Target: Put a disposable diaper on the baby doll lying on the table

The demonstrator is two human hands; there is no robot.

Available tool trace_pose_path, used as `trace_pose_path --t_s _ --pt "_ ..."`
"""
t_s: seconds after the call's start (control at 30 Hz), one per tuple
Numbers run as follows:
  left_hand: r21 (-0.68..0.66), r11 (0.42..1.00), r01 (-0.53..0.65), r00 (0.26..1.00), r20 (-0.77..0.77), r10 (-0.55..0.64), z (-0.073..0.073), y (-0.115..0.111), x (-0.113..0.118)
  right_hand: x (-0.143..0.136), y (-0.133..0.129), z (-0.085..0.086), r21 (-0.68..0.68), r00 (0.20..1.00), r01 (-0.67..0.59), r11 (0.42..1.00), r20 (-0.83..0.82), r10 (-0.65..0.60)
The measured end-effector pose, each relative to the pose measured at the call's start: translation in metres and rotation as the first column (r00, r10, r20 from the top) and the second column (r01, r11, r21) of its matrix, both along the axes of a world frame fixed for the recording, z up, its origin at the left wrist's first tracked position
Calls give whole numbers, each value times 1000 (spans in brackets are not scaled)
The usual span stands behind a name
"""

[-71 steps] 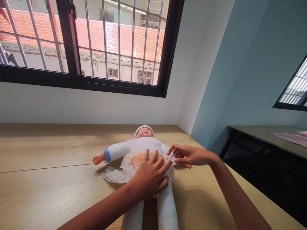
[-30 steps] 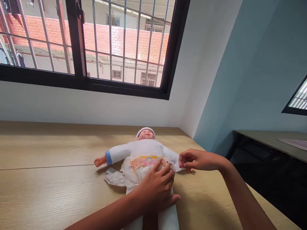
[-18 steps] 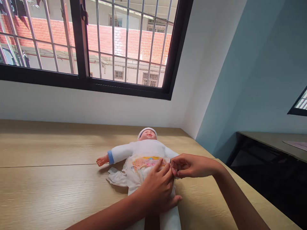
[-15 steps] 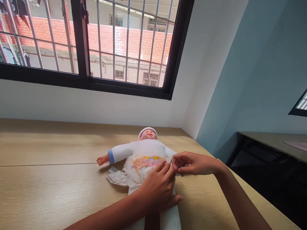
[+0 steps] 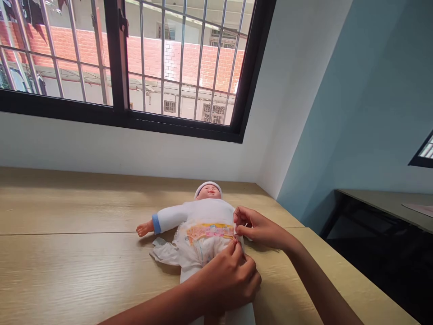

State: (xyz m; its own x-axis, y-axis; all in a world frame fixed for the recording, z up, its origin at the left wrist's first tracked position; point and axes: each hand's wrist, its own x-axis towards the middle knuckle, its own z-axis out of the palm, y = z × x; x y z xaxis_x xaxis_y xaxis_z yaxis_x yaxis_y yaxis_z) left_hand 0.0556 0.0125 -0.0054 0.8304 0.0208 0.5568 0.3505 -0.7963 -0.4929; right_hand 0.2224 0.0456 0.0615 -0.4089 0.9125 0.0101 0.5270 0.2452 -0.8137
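Observation:
A baby doll (image 5: 211, 206) in a white top with blue cuffs and a white cap lies on its back. Round its hips is a white diaper (image 5: 189, 253) with a yellow and pink printed band across the waist. My left hand (image 5: 232, 275) reaches over the doll's legs, its fingers closed on the diaper's front at the right side. Just above it, my right hand (image 5: 259, 228) pinches the diaper's waist edge at the same side. On the left, a loose diaper side flap (image 5: 165, 251) spreads onto the table. My right hand hides the doll's arm on that side.
The doll lies on a light wooden table (image 5: 84, 271), with its head toward the wall. Behind stands a barred window in a black frame (image 5: 182, 131). Beyond the table's right edge is a dark table (image 5: 379, 201) by a blue wall.
My right hand has moved left and slightly up, onto the diaper's waist edge. My left hand's fingers have gone from lying flat to curled and pinching the diaper.

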Motion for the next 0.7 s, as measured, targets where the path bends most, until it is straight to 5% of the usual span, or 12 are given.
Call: trace_pose_path --t_s 0.13,0.3,0.5,0.7 --pt "-21 1000 12 1000 9 -12 -3 2 1 -9 0 -8 127 996 5 992 92 -17" --pt "-84 996 11 1000 5 -10 -9 1 3 -21 -4 -11 76 989 -8 997 146 -3" --pt "-185 982 -30 999 25 35 -5 1 2 -22 -13 5 -74 999 -32 997 -42 29" --pt "-212 974 -81 991 88 102 -4 0 0 -2 -10 22 52 985 5 999 -173 4"
